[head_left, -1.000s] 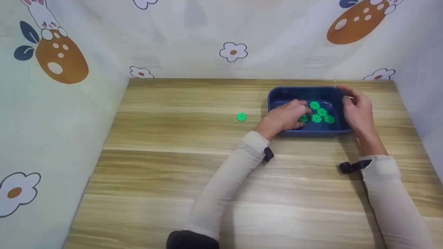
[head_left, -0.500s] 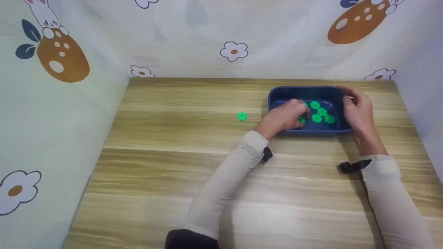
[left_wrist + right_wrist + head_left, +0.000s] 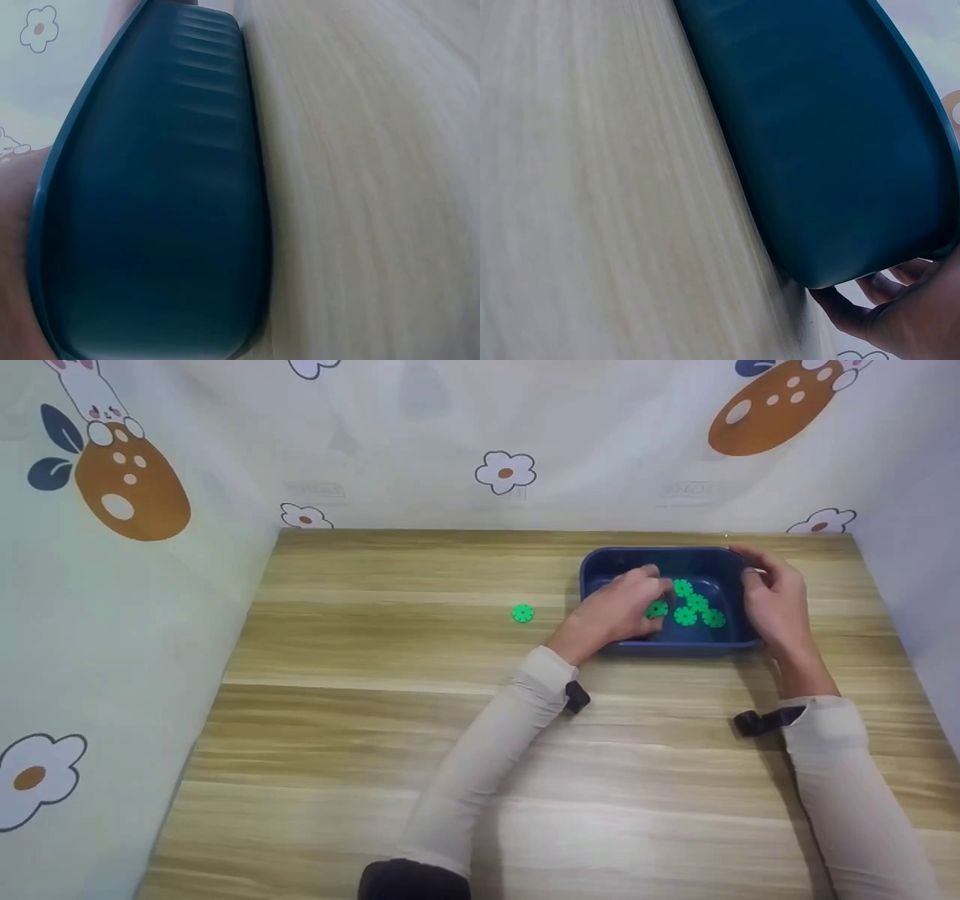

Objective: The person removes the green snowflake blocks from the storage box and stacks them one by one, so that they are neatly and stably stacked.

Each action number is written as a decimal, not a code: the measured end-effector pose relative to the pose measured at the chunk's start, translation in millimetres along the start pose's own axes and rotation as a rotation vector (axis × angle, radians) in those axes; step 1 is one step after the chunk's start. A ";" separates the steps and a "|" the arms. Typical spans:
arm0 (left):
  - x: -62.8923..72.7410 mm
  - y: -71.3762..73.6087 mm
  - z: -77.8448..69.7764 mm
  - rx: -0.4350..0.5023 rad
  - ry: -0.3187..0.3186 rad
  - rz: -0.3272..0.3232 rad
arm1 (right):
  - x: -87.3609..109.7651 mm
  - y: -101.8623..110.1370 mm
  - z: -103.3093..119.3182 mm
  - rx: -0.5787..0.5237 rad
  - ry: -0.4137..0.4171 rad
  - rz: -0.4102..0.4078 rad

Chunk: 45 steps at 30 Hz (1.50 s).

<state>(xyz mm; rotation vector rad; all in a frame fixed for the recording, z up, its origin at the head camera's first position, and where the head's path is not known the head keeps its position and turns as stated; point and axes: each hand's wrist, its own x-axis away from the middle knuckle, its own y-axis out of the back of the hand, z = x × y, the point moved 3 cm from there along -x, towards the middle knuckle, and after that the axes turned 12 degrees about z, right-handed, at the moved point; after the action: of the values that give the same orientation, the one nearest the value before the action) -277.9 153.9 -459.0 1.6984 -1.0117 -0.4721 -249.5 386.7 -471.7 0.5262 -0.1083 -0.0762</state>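
A dark blue rectangular tray [image 3: 679, 649] sits on the table's far right part. Several green notched plastic discs [image 3: 697, 603] lie on its floor. My left hand [image 3: 619, 604] reaches over the left front rim, curled fingers and thumb pinching one green disc [image 3: 658, 608]; its fingertips are partly hidden. At the tray's right end my right hand [image 3: 780, 600] grips the rim, its thumb at the inner side. In the right wrist view, fingers [image 3: 840, 307] touch the outer end wall. The left wrist view shows mostly the tray's outer wall [image 3: 165, 195].
A single green disc [image 3: 523, 613] lies flat on the wood-grain table [image 3: 390, 735], left of the tray. Behind the table hangs a pale wall cloth [image 3: 420, 435] with flower and rabbit prints. Black camera mounts [image 3: 577, 697] stick out at both wrists.
My left hand's fingers have shifted among the discs inside the tray, and one disc now shows between fingers and thumb. The right hand and tray have stayed in place.
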 end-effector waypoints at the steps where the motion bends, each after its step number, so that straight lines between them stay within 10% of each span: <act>1: 1.1 0.8 -0.3 0.000 -0.002 -0.016 | 0.1 0.1 0.0 0.000 -0.002 0.000; 15: 19.7 16.9 -5.9 0.096 -0.264 -0.310 | 1.5 0.5 -0.5 0.020 -0.014 0.012; 32: 59.3 16.4 13.8 0.275 -0.369 -0.442 | -0.4 -2.2 1.4 0.037 0.006 0.005; 45: 91.9 16.3 45.1 0.320 -0.335 -0.482 | 0.5 0.6 3.4 0.039 0.010 0.000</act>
<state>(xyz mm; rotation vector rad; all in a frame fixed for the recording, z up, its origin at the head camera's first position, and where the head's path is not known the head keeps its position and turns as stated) -265.2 51.9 -445.5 2.2138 -0.9410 -0.9747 -249.5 385.5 -468.4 0.5650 -0.1004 -0.0712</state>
